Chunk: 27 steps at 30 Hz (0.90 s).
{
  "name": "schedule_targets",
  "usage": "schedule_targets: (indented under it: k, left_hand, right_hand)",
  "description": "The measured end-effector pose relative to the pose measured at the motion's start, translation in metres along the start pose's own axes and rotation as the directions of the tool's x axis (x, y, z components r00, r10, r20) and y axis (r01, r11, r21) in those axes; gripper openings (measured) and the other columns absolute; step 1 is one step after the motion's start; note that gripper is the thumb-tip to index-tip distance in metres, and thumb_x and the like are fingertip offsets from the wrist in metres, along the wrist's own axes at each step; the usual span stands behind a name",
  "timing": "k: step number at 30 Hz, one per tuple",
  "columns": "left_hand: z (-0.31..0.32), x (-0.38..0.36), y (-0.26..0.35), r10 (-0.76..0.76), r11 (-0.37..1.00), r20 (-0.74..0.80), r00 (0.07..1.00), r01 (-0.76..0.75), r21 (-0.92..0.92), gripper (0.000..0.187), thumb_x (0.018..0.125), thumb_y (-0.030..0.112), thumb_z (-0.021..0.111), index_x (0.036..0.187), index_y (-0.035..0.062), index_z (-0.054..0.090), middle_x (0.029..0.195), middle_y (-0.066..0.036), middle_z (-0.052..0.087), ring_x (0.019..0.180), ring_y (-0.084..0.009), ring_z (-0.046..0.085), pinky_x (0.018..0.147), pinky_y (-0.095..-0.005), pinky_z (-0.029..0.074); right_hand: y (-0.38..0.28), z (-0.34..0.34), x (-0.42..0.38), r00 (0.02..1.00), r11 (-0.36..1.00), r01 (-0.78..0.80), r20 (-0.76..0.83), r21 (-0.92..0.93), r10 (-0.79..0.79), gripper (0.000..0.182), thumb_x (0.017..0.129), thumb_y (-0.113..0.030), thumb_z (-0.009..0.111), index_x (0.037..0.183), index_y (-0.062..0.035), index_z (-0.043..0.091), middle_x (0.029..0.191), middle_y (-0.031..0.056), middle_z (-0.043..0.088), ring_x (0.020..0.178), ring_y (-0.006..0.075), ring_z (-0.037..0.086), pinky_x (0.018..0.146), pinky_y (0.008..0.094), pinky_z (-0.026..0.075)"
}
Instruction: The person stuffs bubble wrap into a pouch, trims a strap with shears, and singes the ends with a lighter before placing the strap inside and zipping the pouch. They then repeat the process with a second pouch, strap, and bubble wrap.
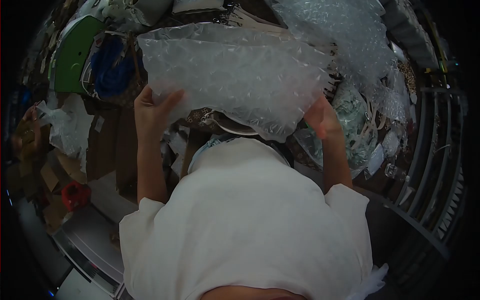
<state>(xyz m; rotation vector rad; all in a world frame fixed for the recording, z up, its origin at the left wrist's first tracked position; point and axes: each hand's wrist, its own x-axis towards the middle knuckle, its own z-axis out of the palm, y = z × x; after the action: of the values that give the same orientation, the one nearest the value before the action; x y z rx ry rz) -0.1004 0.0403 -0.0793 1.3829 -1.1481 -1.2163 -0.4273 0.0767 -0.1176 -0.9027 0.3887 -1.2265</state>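
Observation:
A wide sheet of bubble wrap (235, 75) is stretched out in front of my chest. My left hand (154, 107) grips its lower left corner between thumb and fingers. At the other end, my right hand (321, 117) holds the right edge, its fingers partly behind the plastic. Below the sheet shows part of a brown patterned surface (196, 120) with a pale curved edge beside it; the bubble wrap hides the rest. Right of my right hand lies a see-through bag with pale green contents (350, 107).
More bubble wrap (340, 35) is heaped at the upper right. A green panel (77, 55) and a bundle of blue material (107, 67) stand at the upper left. Cardboard (112, 145) and a red object (76, 195) are at left. Metal rails (435, 160) run along the right.

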Motion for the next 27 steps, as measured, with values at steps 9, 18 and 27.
schedule_targets:
  k: [9, 18, 27]
  left_hand:
    - [0.009, -0.013, 0.028, 0.093, 0.993, 0.389, 0.916, -0.113, 0.030, 0.034, 0.064, 0.001, 0.069, 0.097, 0.0003, 0.060, 0.089, -0.007, 0.063, 0.081, -0.0147, 0.060, 0.071, -0.0268, 0.048]
    - [0.045, 0.012, -0.065, 0.305, 0.449, 0.863, 0.403, -0.860, 0.243, 0.026, 0.060, 0.011, 0.067, 0.086, 0.0063, 0.064, 0.090, -0.005, 0.064, 0.109, -0.0231, 0.047, 0.100, -0.0397, 0.026]
    - [0.049, 0.027, -0.039, 0.103, 0.463, 0.937, 0.335, -0.850, 0.253, 0.045, 0.062, 0.013, 0.069, 0.104, 0.0042, 0.057, 0.103, -0.012, 0.058, 0.113, -0.0273, 0.041, 0.097, -0.0388, 0.031]
  right_hand:
    - [0.002, 0.023, 0.002, 0.927, 0.810, -0.097, -0.348, -0.578, -0.138, 0.022, 0.068, 0.001, 0.070, 0.087, -0.0001, 0.059, 0.097, 0.0076, 0.060, 0.086, 0.0158, 0.058, 0.074, 0.0303, 0.049]
    - [0.023, 0.007, -0.011, 0.925, 0.154, 0.353, 0.369, -0.923, 0.093, 0.007, 0.066, -0.007, 0.058, 0.072, -0.0078, 0.054, 0.090, 0.0025, 0.060, 0.086, 0.0198, 0.057, 0.084, 0.0316, 0.039]
    - [0.052, 0.004, 0.021, 0.844, 0.003, 0.316, 0.283, -0.949, 0.455, 0.019, 0.066, -0.002, 0.054, 0.083, -0.0104, 0.058, 0.086, 0.0057, 0.057, 0.079, 0.0267, 0.056, 0.067, 0.0359, 0.045]
